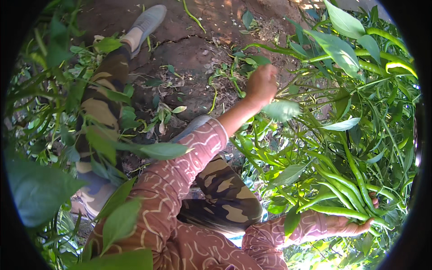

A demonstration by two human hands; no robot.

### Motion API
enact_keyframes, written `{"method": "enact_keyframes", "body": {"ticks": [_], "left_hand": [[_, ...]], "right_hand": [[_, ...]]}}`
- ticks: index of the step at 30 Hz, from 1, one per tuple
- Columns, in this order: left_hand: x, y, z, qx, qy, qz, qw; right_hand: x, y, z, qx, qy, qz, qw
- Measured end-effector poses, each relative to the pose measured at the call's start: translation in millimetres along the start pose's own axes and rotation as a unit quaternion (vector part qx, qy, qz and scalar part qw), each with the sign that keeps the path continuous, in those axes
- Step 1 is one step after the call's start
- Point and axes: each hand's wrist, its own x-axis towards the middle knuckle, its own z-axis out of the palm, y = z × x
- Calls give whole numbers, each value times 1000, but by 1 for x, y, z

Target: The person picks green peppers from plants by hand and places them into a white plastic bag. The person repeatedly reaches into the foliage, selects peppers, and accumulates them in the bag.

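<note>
My left hand (262, 84) reaches forward over the soil beside a chili pepper plant, its fingers curled; whether anything is between them cannot be told. A blurred leaf (282, 110) hangs just below its wrist. At the lower right, my right hand (351, 226) is palm up, closed around a bunch of long green chili peppers (347, 190), with the thumb across their stem ends and a few fingertips showing behind them. More green chilies (374, 54) hang on the plant at the upper right.
Chili plants (37, 111) crowd the left side, and large leaves (40, 189) hang close to the camera. Brown soil (189, 64) with fallen leaves and a loose chili (194, 17) lies ahead. My camouflage-clad legs (229, 199) and grey shoe (148, 25) are below and ahead.
</note>
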Motion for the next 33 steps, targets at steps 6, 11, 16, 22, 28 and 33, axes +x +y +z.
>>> {"method": "enact_keyframes", "body": {"ticks": [6,11,16,22,28,33], "left_hand": [[66,-33,-13,86,138,98,982],[167,-59,27,214,38,140,966],[219,-91,106,258,-268,167,913],[198,-103,139,209,-332,56,918],[197,-74,98,20,-426,-35,904],[210,-33,95,-80,-477,18,875]], "right_hand": [[-4,7,3,1,9,-4,1000],[-4,18,9,19,28,-19,999],[-5,31,12,29,52,-31,998],[-4,42,9,10,60,-33,998],[-7,39,9,12,62,-28,998],[-7,29,6,31,53,-18,998]]}}
